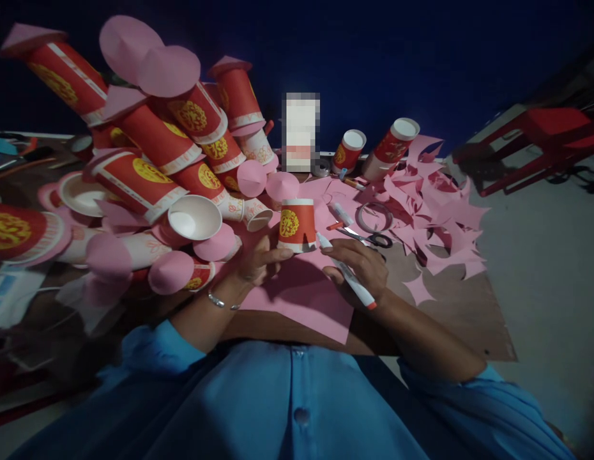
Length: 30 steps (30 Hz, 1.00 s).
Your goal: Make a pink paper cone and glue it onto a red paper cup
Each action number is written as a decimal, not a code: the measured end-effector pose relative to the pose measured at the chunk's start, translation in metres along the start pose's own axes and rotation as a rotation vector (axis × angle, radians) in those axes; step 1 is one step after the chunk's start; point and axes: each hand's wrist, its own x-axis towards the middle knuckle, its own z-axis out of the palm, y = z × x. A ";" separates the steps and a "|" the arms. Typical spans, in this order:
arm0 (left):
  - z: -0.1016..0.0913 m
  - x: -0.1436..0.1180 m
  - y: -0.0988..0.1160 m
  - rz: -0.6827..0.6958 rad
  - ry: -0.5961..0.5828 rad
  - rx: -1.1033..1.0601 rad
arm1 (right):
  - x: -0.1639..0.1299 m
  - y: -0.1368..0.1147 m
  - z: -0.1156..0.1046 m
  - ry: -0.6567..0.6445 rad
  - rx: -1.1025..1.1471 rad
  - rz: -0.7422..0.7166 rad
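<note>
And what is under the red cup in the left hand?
Pink paper shows around and below the red cup; the spot directly beneath is hidden by it and the left hand.

Left hand (263, 260) holding red cup (304, 225), right hand (367, 264) — white marker (350, 278), pink scraps (434, 214)

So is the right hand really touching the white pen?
Touching. The head view shows the right hand gripping the white pen, its two ends sticking out.

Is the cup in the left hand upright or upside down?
Upside down: the red cup in the left hand has its narrower end up and its wider, white-banded end down.
</note>
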 end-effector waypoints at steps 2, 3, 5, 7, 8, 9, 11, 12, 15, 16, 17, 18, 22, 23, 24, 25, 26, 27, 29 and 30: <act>-0.002 0.001 -0.002 0.061 0.005 0.034 | 0.003 -0.003 -0.001 0.003 0.027 0.000; -0.003 0.002 -0.003 0.093 0.004 0.059 | 0.004 -0.004 -0.001 -0.001 0.049 0.002; -0.005 0.003 -0.005 0.140 0.006 0.094 | 0.007 -0.007 -0.003 -0.030 0.085 0.000; -0.004 0.003 -0.004 0.158 -0.006 0.126 | 0.008 -0.009 -0.004 -0.067 0.108 -0.016; -0.004 0.003 -0.004 0.166 -0.011 0.133 | 0.008 -0.009 -0.005 -0.073 0.117 -0.030; -0.003 0.003 -0.004 0.175 -0.013 0.134 | 0.008 -0.009 -0.005 -0.070 0.124 -0.039; -0.001 0.004 -0.003 0.187 -0.018 0.132 | 0.008 -0.009 -0.005 -0.062 0.140 -0.045; 0.000 0.004 -0.002 0.188 -0.022 0.132 | 0.008 -0.009 -0.004 -0.062 0.145 -0.044; 0.002 0.003 -0.002 0.178 -0.026 0.144 | 0.009 -0.009 -0.004 -0.080 0.153 -0.044; 0.002 0.003 -0.002 0.172 -0.028 0.151 | 0.009 -0.009 -0.004 -0.082 0.152 -0.048; 0.002 0.003 -0.002 0.167 -0.028 0.157 | 0.009 -0.009 -0.004 -0.081 0.149 -0.050; 0.002 0.003 -0.002 0.162 -0.028 0.163 | 0.009 -0.008 -0.003 -0.080 0.145 -0.051; 0.003 0.003 -0.001 0.154 -0.031 0.168 | 0.008 -0.008 -0.002 -0.072 0.118 -0.044; 0.004 0.003 -0.001 0.154 -0.034 0.164 | 0.008 -0.008 -0.002 -0.070 0.116 -0.044; 0.004 0.004 -0.001 0.152 -0.039 0.161 | 0.008 -0.008 -0.001 -0.065 0.113 -0.043; 0.003 0.004 -0.001 0.150 -0.042 0.158 | 0.008 -0.008 -0.001 -0.062 0.109 -0.043; 0.003 0.004 -0.001 0.147 -0.044 0.155 | 0.008 -0.008 -0.001 -0.059 0.102 -0.042; 0.003 0.004 -0.002 0.145 -0.045 0.152 | 0.008 -0.008 -0.001 -0.056 0.090 -0.038; 0.002 0.004 -0.002 0.144 -0.048 0.143 | 0.007 -0.008 0.000 -0.049 0.062 -0.022; 0.002 0.004 -0.003 0.143 -0.049 0.140 | 0.007 -0.008 0.000 -0.044 0.048 -0.013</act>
